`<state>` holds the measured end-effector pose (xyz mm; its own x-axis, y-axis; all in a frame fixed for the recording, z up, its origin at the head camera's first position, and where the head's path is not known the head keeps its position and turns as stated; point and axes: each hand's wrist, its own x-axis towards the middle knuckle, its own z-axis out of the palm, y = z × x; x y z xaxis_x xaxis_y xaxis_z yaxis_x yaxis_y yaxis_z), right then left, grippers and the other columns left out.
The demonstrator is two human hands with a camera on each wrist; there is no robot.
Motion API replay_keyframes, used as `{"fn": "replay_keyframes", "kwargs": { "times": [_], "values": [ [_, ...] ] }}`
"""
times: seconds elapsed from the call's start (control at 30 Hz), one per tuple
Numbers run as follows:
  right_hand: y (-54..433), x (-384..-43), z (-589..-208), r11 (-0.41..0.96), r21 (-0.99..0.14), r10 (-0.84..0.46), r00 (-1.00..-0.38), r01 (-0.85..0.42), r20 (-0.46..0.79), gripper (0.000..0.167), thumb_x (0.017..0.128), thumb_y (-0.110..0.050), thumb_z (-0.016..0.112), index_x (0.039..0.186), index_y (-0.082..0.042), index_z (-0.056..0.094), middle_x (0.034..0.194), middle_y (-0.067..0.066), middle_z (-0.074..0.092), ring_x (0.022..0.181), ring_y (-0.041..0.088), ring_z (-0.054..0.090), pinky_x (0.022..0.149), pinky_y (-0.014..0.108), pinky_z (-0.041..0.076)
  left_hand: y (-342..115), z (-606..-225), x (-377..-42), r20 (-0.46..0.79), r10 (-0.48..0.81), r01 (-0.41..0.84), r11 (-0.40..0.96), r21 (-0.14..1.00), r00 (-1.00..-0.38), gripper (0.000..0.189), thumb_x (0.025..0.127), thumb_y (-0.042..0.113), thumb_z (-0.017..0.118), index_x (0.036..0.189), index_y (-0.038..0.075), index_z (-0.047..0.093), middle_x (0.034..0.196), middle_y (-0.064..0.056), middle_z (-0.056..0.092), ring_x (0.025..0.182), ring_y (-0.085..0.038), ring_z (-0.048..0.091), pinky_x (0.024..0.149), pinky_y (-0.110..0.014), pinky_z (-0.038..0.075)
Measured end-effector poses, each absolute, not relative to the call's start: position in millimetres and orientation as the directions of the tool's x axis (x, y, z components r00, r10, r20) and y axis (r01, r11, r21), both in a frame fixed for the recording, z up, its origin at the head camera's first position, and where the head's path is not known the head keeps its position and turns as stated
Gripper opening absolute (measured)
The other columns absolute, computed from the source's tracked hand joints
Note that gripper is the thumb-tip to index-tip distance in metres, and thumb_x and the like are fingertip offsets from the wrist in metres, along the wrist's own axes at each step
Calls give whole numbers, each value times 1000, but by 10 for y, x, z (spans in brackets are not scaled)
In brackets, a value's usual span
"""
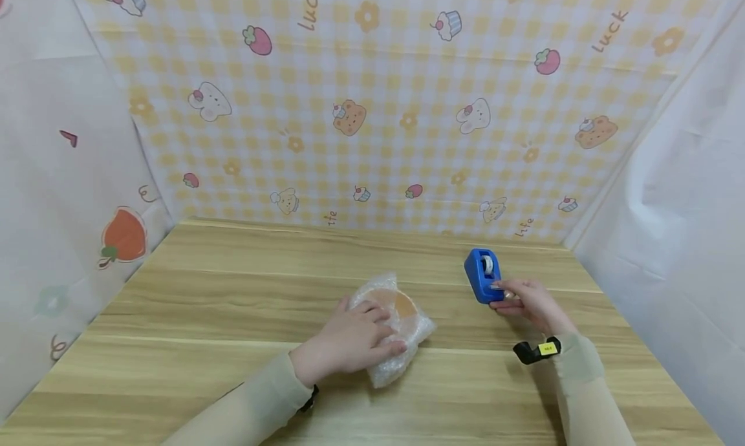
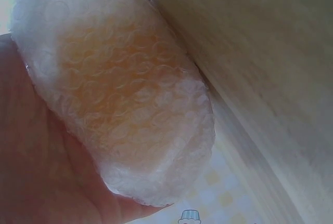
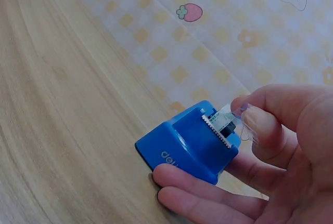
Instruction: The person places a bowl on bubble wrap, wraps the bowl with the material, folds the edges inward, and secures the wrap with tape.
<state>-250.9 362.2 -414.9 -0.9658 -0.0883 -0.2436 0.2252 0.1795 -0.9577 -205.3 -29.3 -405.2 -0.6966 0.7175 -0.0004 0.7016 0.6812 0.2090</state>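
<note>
A round, flat thing in clear bubble wrap [image 1: 410, 323] lies on the table, an orange and pinkish colour showing through the bubbles. My left hand [image 1: 355, 336] rests over it with the fingers spread. In the left wrist view the bubble-wrapped thing [image 2: 130, 89] fills the middle, up against the palm. At the right is a blue tape dispenser [image 1: 480, 281]. My right hand [image 1: 532, 300] pinches the loose end of the clear tape [image 3: 244, 117] between thumb and index finger, just beyond the toothed cutter [image 3: 216, 132]. Its other fingers lie against the dispenser's side.
The wood-grain table [image 1: 244, 278] reaches back to a yellow checked cloth [image 1: 384, 110] hung behind it. White cloths stand at the left [image 1: 52, 174] and the right [image 1: 681, 207]. A dark strap with a yellow label [image 1: 547, 349] is on the right wrist.
</note>
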Motion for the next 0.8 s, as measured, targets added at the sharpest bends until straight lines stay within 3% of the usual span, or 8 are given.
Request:
{"fn": "replay_keyframes", "kwargs": {
  "times": [0.23,0.4,0.5,0.67,0.8],
  "values": [
    [3635,-2502,-4189,215,-958,-124,-968,190,-220,38,101,-23,53,122,9,59,125,24,55,92,18,69,87,36,54,-304,-4042,-2046,5,719,702,678,218,-695,67,96,69,20,124,30,67,143,3,49,137,-21,34,105,-70,19],
    [3634,-2483,-4270,213,-967,-122,-979,137,-165,27,101,-19,52,110,-1,70,122,3,56,94,14,68,84,30,54,-319,-4036,-2044,8,715,700,681,214,-699,68,96,69,20,124,29,67,143,3,49,136,-21,34,105,-70,19],
    [3621,-2455,-4318,201,-972,-89,-986,122,-142,25,100,-19,55,108,-1,70,116,-2,58,92,13,67,83,27,54,-321,-4027,-2038,7,717,702,679,216,-697,67,96,68,21,124,29,67,143,3,49,136,-21,34,105,-70,19],
    [3597,-2414,-4382,197,-970,-10,-989,140,-144,25,99,-17,57,91,3,70,135,15,49,90,9,67,81,25,54,-317,-4018,-2026,3,724,706,672,222,-690,66,97,67,22,124,28,67,144,2,49,137,-21,34,105,-70,20],
    [3570,-2403,-4404,217,-964,25,-988,156,-155,29,98,-14,57,73,-4,66,149,24,32,88,5,65,78,21,53,-318,-4032,-2031,7,723,706,673,222,-691,66,96,68,22,124,28,67,143,3,49,137,-21,34,104,-70,20]
  ]
}}
